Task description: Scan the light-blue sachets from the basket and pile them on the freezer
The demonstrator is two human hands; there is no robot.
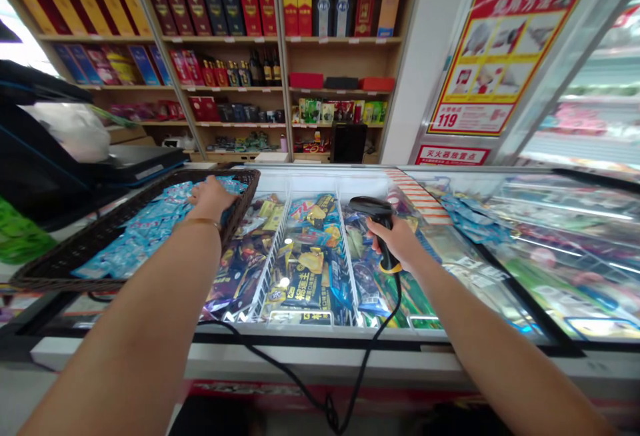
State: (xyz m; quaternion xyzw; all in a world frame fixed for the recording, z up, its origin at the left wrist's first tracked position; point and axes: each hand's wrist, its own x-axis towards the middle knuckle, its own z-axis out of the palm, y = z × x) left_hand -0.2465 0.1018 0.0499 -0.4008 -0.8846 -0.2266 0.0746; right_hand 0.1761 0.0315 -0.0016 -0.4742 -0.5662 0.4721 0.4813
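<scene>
My right hand (395, 243) grips a black-and-yellow handheld barcode scanner (383, 223) by its handle, above the open freezer. A black cable runs from the scanner's base down to the front. On the left, my left hand (210, 197) reaches to the far end of a dark brown woven basket (240, 213). Its fingers are curled down among small light-blue packets (155, 216) that fill the basket. Whatever sits between those fingers is hidden by the hand and by blur.
White wire dividers (273, 259) split the chest freezer, full of bagged ice creams (305, 269). More blue packets (473, 216) lie on the glass to the right. A dark counter machine (135, 163) stands behind the basket. The looped cable (280, 366) hangs in front.
</scene>
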